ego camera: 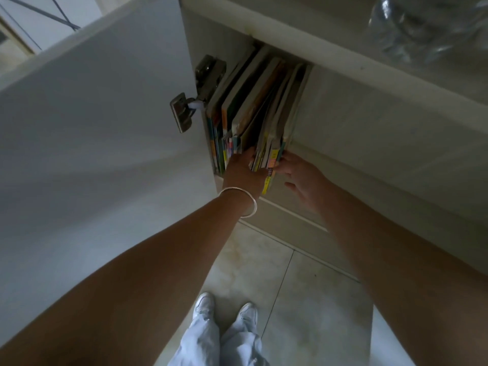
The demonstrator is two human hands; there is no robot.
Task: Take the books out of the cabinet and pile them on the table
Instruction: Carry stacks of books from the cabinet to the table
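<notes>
White cabinet [369, 122]: door [92, 128] swung open at left, metal hinge [184, 112] seen on its inner face.
Books [253, 109]: row of thin books stood upright inside the cabinet, packed against its left wall, spines facing out; right part of the shelf beside them is bare.
Book bundle [269, 157]: rightmost few books are pulled part way out past the shelf edge, coloured spines showing.
Left hand [241, 170]: placed on the left side of the bundle, fingers slipped between books and hidden; silver bangle [247, 202] worn on the wrist.
Right hand [303, 178]: placed against the right side of the bundle, thumb at the spines, other fingers loosely spread; bundle is pinched between the two hands.
Floor [303, 286]: pale tiles, white shoes [227, 307] and light trousers seen below.
Top right: clear plastic item [427, 25], blurred, kind cannot be told.
</notes>
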